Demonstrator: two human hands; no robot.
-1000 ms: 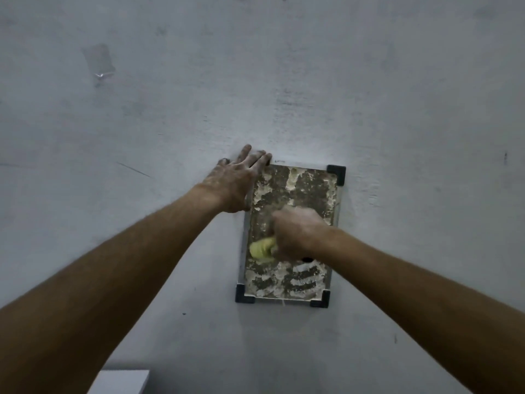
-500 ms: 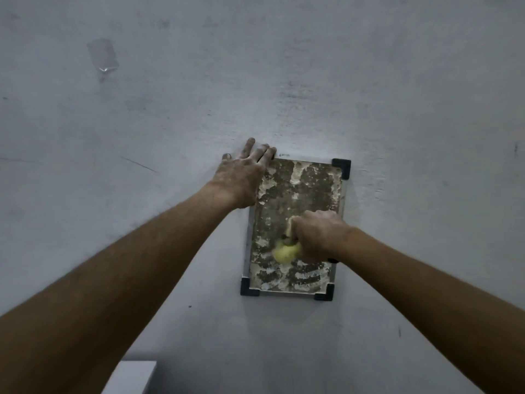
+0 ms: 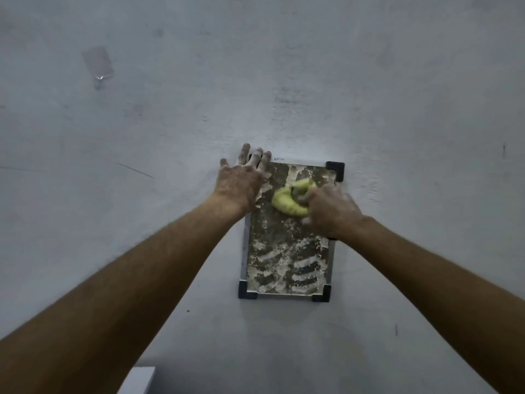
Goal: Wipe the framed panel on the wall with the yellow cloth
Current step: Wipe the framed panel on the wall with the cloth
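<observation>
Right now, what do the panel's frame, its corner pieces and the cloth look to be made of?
Frame: thin silvery strip with a dull sheen, probably aluminium.
Corner pieces: matte black, likely plastic caps.
Yellow cloth: soft fabric, bunched in folds in the right hand; the weave is too blurred to tell.
Panel face: dark, smooth, smeared with whitish residue; glass or board, unclear.

We can read no text, label, brand, number or sign anywhere, neither on the framed panel [image 3: 287, 251] nor on the wall [image 3: 397, 81].
</observation>
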